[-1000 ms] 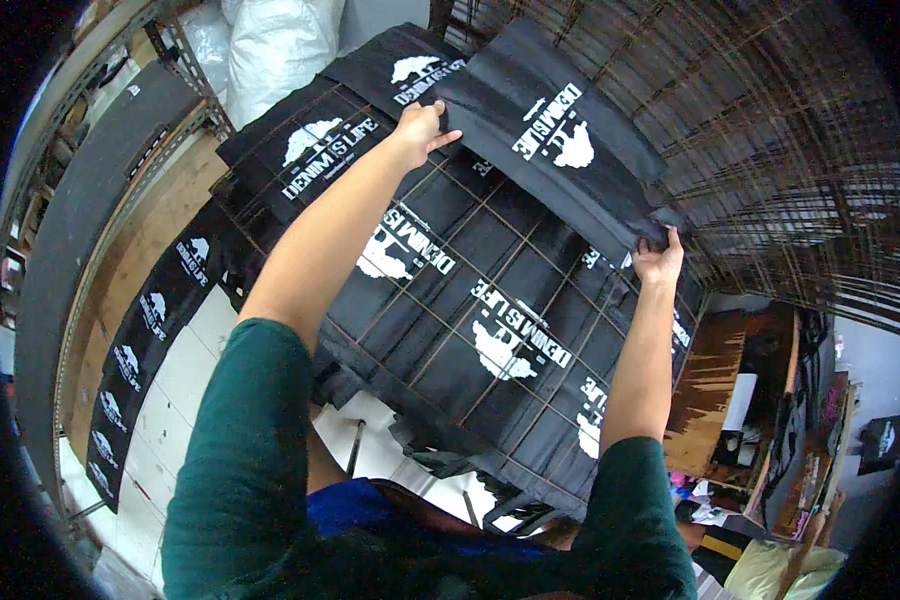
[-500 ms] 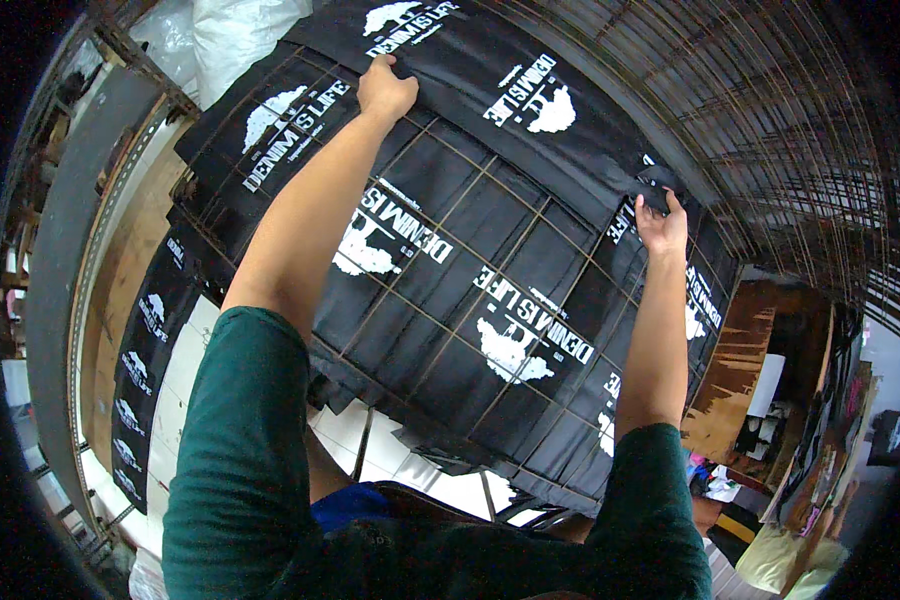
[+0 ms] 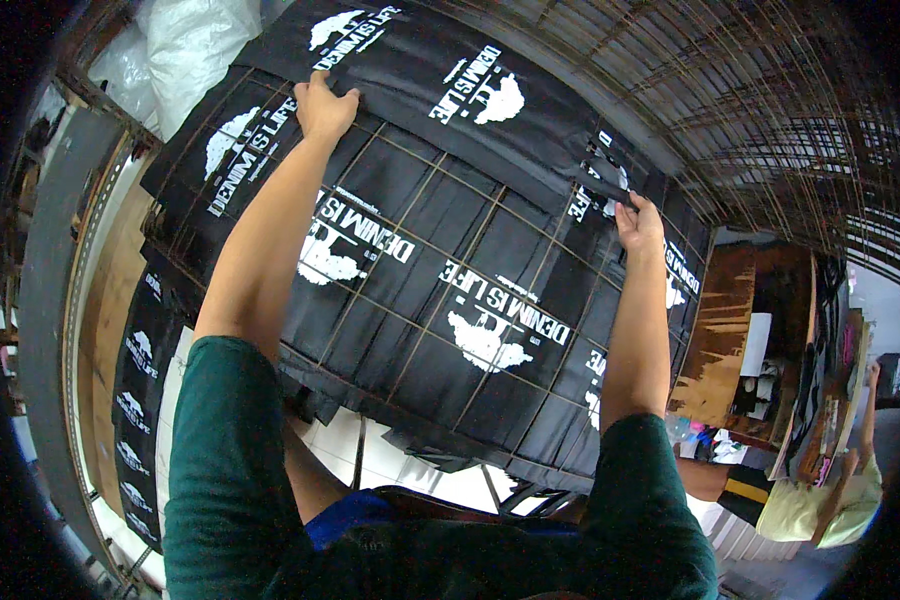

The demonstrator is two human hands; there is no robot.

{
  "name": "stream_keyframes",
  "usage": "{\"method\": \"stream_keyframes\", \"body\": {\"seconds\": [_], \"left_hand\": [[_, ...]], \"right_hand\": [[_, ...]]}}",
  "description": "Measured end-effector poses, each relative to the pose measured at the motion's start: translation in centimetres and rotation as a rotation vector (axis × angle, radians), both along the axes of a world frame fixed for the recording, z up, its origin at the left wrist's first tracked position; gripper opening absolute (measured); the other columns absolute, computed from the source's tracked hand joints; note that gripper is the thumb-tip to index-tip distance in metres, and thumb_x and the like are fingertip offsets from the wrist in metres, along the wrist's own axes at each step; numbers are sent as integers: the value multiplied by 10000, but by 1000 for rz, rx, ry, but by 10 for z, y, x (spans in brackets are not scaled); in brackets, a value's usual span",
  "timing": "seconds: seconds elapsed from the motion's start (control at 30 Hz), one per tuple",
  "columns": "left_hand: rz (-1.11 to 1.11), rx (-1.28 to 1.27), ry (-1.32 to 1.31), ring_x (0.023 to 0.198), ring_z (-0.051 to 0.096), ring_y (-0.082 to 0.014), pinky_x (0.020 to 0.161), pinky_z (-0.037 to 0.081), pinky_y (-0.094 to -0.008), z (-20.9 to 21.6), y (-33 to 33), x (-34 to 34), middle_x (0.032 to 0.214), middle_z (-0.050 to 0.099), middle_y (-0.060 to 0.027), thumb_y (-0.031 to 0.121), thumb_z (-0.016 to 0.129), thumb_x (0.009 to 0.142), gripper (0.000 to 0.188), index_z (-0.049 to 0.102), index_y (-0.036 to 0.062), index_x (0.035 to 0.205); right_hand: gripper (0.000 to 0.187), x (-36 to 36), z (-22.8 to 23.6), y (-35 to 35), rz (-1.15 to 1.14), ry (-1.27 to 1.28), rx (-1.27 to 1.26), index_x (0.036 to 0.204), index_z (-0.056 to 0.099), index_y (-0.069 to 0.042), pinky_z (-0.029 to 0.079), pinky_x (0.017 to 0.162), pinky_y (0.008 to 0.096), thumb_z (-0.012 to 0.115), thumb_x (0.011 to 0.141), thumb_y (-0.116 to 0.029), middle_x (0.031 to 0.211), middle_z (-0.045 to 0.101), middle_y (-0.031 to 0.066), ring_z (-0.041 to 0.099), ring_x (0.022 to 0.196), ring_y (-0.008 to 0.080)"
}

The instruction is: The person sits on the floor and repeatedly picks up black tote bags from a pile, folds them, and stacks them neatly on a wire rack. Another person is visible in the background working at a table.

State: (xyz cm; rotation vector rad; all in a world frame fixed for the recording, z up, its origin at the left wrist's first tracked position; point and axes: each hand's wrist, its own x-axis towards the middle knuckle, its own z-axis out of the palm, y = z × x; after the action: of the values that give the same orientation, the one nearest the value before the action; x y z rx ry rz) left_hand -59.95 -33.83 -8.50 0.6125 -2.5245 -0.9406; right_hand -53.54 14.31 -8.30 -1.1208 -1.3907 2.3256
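A limp black sheet with white prints [image 3: 525, 150] lies across the far side of a brown wire rack [image 3: 380, 290]. More black printed sheets [image 3: 490, 330] show beneath the wires. My left hand [image 3: 326, 108] rests at the near edge of the top sheet, thumb and fingers apart. Over to the right, my right hand [image 3: 639, 222] pinches a lifted, folded corner of that same sheet. The tips of its fingers are partly hidden by the fold.
Raised wire shelves [image 3: 810, 120] lean over the far right. White plastic bags [image 3: 195, 50] stand at the far left, beside a grey metal post [image 3: 60, 300]. A wooden cabinet [image 3: 715, 340] and another person [image 3: 820, 505] are at the right.
The view has shifted, so the rack sits further left. My left thumb has spread from its fingers, while my right hand keeps the sheet's corner. Another person has come into view at lower right.
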Motion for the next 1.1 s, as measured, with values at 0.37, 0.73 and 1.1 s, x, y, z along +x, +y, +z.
{"method": "stream_keyframes", "body": {"seconds": [0.37,0.73,1.1], "left_hand": [[-467,177,313,956,436,-119,753,380,-235,76,8,180,1059,445,-38,125,708,752,611,414,30,1278],[-935,763,-520,636,515,-92,560,444,-255,58,102,520,802,561,-10,220,766,713,590,472,63,1200],[-1378,412,-910,647,579,-231,594,448,-351,-20,136,586,707,601,-118,519,616,786,488,567,38,850]], "right_hand": [[536,131,24,1,0,14,628,1271,408,-99,442,571,258,658,799,-151,933,551,26,511,763,107],[495,318,49,7,-75,131,925,1304,394,-84,412,665,218,579,846,-46,987,533,49,488,795,88],[502,454,67,9,-201,121,897,1283,431,-69,417,713,244,593,810,-16,1043,537,84,500,797,111]]}}
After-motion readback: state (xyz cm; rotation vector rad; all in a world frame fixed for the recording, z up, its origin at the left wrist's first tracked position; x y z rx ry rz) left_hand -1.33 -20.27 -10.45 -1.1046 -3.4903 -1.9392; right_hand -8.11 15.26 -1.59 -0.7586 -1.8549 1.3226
